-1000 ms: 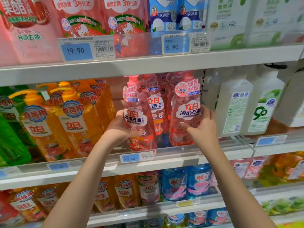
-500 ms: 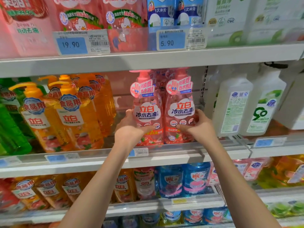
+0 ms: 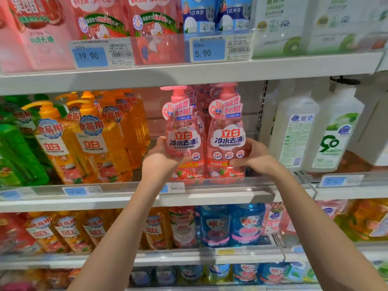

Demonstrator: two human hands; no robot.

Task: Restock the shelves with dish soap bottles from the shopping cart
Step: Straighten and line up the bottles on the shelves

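Two pink dish soap pump bottles stand upright side by side at the front of the middle shelf (image 3: 210,196). My left hand (image 3: 161,158) grips the left pink bottle (image 3: 183,131) from its left side, thumb across the lower label. My right hand (image 3: 254,157) grips the right pink bottle (image 3: 227,133) from its right side, fingers curled under the label. More pink bottles stand behind them in the row. No shopping cart is in view.
Orange pump bottles (image 3: 92,141) and green bottles (image 3: 14,152) stand to the left, with a gap beside the pink ones. White bottles (image 3: 296,131) stand to the right past a divider. Pouches fill the upper shelf (image 3: 189,72); blue bottles (image 3: 231,225) sit below.
The left pink bottle was tilted and has been set upright beside the right one. Both bottles now stand together at the shelf front, with both hands still around them.
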